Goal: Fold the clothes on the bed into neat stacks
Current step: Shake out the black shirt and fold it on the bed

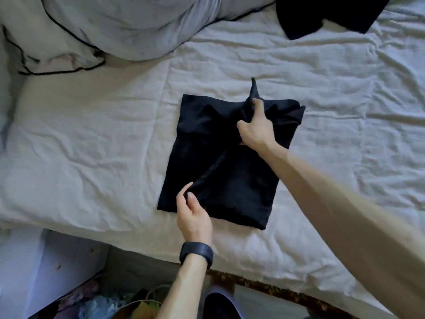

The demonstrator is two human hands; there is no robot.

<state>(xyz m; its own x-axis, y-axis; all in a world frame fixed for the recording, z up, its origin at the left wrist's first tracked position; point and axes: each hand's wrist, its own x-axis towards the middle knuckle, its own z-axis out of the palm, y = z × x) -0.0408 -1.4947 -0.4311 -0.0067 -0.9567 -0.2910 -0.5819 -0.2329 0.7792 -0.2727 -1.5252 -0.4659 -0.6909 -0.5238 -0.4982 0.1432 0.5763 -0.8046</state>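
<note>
- Closest in, the left hand [194, 215] reaches over the near edge of the bed [92, 146], with a black band [196, 253] round its wrist.
- Its thumb and forefinger are pinched on a raised ridge of cloth near the near left corner of the garment [230, 176]; the other fingers curl loosely behind.
- That garment is plain black, folded down to a rough rectangle and lying a little askew in the middle of the bed, on a crumpled pale sheet.
- One long crease runs slantwise across it, from the left hand's pinch up to the right hand [255, 130].
- Coming in on a bare arm, the right hand has its fingers dug into a bunch of cloth at the middle of the garment's far edge, and a small peak of fabric stands up past them.
- At the garment's far right corner, the layers sit rumpled and uneven.
- Another dark cloth [322, 14] lies at the far right of the bed, well apart and cut off by the view.
- At the far left rests a pale pillow [126, 24] with dark piping.
</note>
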